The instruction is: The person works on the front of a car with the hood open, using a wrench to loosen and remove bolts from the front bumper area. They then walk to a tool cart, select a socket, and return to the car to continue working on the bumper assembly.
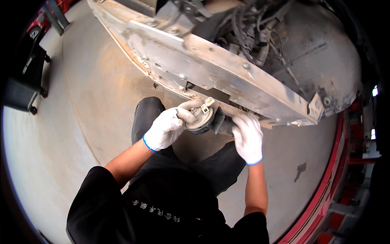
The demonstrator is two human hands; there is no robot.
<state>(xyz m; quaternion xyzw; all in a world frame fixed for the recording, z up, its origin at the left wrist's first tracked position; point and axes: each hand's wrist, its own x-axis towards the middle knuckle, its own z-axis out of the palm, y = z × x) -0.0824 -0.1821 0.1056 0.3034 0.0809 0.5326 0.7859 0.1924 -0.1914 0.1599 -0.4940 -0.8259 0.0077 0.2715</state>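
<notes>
— Fingers (186,115) of the left hand (164,129): how do they stand to the round part (199,120)?
— Closed on it. Thumb and fingers pinch its left side, so that the disc lies just to their right; one pale connector (208,104) sits at its upper edge.
— And those of the right hand (248,136)?
— Bent, just beside one dark piece (224,127) to the right of the disc. Whether they grip it cannot be told.
— How many gloves (160,136) are seen?
— Two, white, each with one blue cuff (149,144). Two dark trouser legs (148,118) show beneath.
— What lies beyond?
— One long metal beam (223,75), slanting down from upper left to right, with several bolts (245,66). Behind it run dark cables (243,34), too tangled to count.
— And farthest?
— One dark floor patch (300,172) at right; one wheeled cart (20,95) at left; past that, one red car (40,21), partly visible.
</notes>
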